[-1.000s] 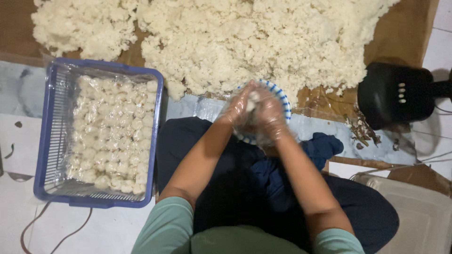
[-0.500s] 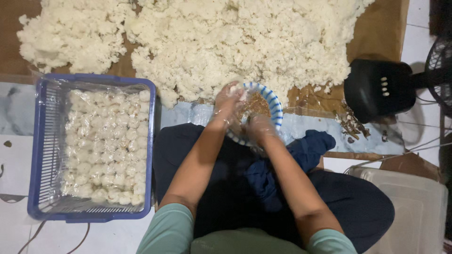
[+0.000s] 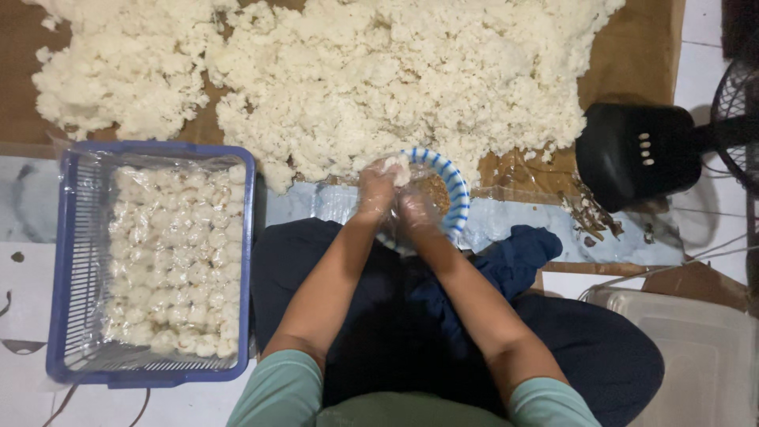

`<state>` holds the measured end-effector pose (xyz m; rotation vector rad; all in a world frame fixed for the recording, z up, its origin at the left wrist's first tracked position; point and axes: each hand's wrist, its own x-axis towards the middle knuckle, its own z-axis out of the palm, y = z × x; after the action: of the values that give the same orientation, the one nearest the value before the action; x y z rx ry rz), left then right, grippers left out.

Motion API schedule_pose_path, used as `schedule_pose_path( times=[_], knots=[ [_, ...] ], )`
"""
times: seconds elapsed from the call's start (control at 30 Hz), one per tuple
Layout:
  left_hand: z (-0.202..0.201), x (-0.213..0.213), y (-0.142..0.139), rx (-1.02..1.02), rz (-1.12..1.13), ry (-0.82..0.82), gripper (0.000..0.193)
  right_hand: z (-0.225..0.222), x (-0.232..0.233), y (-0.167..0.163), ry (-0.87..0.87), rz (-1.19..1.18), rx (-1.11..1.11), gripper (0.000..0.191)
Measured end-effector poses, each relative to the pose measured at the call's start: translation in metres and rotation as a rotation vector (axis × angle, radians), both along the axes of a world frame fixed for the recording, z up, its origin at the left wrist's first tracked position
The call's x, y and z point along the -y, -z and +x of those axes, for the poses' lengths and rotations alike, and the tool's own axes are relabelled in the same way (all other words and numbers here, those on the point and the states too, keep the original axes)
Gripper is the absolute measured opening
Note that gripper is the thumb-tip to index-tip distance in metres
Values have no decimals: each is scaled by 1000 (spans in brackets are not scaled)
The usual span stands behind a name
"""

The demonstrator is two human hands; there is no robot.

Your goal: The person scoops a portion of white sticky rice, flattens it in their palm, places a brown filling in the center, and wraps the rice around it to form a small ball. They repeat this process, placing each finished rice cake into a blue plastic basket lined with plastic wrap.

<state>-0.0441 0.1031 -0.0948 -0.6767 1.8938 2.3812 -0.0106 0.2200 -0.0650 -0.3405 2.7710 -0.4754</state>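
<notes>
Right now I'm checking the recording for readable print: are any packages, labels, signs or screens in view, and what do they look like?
No labels, signs or screens show.
Blue basket: person's left, rectangular, clear plastic liner, white balls inside.
Clear tub: lower right, rectangular, translucent.
Blue-striped bowl: under the gloved left hand and right hand, round.

Striped bowl point(image 3: 455, 194): near half hidden behind both gloved hands; brown contents only partly seen, kind unclear. Left hand point(image 3: 378, 190): holds a white lump, possibly rice, edges blurred. Rice heap point(image 3: 379, 79): cut by top edge. Fan point(image 3: 739, 111) and clear lid point(image 3: 688, 348): cut by right edge.
</notes>
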Motion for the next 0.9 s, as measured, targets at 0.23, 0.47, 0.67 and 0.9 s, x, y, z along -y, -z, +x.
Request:
schedule_pose_path(
  times=[0.23, 0.47, 0.67, 0.9],
  knots=[
    [-4, 10, 20, -173, -17, 34, 29, -13, -4, -23, 75, -100, -76, 20],
    [-1, -8, 14, -218, 346, 31, 35, -8, -17, -89, 283, -585, -309, 17],
    [3, -6, -5, -207, 412, 142, 28, -19, -3, -106, 284, -477, -255, 17],
    [0, -5, -19, -90, 346, 41, 22, -12, -41, -115, 304, -287, -161, 21]
  ],
)
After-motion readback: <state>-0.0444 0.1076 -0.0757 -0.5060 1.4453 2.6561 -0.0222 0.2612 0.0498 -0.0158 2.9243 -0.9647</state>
